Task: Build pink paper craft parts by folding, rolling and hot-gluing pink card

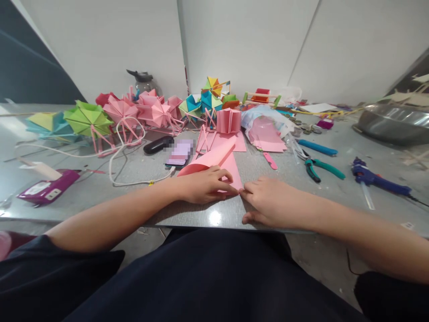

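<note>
A pink paper sheet (214,158) lies at the table's front edge, its upper left part curling over into a loose bend. My left hand (208,185) rests on the sheet's near side, fingers bent, with its index fingertip pressed at the near right corner. From the right, my right hand (268,199) meets that same corner with its fingertips close together, while its thumb rests nearer the table edge. The two hands' fingertips almost touch. Beyond the sheet stands a folded pink paper piece (229,120), with pink paper strips beside it.
Left of the sheet are a phone (180,153) on a white cable, a black case (158,145) and a purple power box (50,190). Pliers (311,167), a pink cutter (270,161), a glue gun (378,179) and a metal bowl (395,123) lie right. Folded paper wheels (89,118) line the back.
</note>
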`<state>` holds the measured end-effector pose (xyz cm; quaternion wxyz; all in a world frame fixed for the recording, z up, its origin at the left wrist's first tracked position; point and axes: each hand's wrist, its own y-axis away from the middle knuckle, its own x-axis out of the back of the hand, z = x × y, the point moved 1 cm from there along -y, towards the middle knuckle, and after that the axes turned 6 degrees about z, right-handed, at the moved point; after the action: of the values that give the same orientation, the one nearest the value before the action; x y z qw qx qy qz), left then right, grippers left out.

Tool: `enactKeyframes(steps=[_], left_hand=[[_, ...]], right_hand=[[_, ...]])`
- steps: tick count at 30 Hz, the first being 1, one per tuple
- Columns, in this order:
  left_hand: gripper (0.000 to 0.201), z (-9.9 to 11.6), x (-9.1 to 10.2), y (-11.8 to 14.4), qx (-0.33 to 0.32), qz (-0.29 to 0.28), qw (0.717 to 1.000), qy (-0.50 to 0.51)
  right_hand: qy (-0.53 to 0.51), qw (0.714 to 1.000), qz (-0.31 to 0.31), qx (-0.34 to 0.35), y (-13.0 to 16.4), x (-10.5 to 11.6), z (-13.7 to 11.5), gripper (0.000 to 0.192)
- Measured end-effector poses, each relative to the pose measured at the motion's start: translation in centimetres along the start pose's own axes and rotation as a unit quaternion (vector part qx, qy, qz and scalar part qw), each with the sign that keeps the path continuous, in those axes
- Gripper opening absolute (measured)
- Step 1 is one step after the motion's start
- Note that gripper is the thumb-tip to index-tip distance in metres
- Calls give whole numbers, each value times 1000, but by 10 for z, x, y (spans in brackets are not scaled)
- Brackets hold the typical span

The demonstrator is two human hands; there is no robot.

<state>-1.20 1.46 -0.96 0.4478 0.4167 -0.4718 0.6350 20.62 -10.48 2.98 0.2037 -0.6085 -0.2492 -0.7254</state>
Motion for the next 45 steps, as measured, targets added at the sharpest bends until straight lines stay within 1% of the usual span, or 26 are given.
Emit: enactKeyframes(steps=[3,7,10,16,19,23,28,31,35,38,41,45], left_hand=[[32,0,1,0,-2,6,1000,4],[29,-3,1,-1,4,16,999,35],[27,-8,-1,-2,9,27,998,54],[27,-15,-7,-3,-10,44,998,39],[27,-15,-8,-3,-15,47,998,32],[27,-14,-8,-3,-12,43,999,25],[22,-11,-6,-4,-12,41,999,30],[21,-8,-5,-4,-7,42,999,22],[24,-4,-4,-4,-4,50,999,-18],[27,1,-3,-5,-23,50,998,-40],[29,7,-2,-5,-41,44,997,-38],[33,12,-2,-5,-30,37,998,-42]], right_hand=[[2,1000,4,-2,0,1,-2,52],[3,1000,29,2,0,1,-2,55],[6,1000,23,3,-1,1,-2,56],[16,999,30,0,-3,-2,-3,63],[17,999,40,5,-3,-6,-3,63],[16,998,56,12,-3,-9,-2,63],[21,999,39,5,-3,-11,-2,72],[16,999,43,4,-4,-12,0,73],[16,999,37,-7,-3,-12,0,69],[23,999,20,-17,-3,-10,-2,67],[14,1000,14,-23,-4,-6,-3,68],[14,999,7,-28,-6,-5,-2,71]])
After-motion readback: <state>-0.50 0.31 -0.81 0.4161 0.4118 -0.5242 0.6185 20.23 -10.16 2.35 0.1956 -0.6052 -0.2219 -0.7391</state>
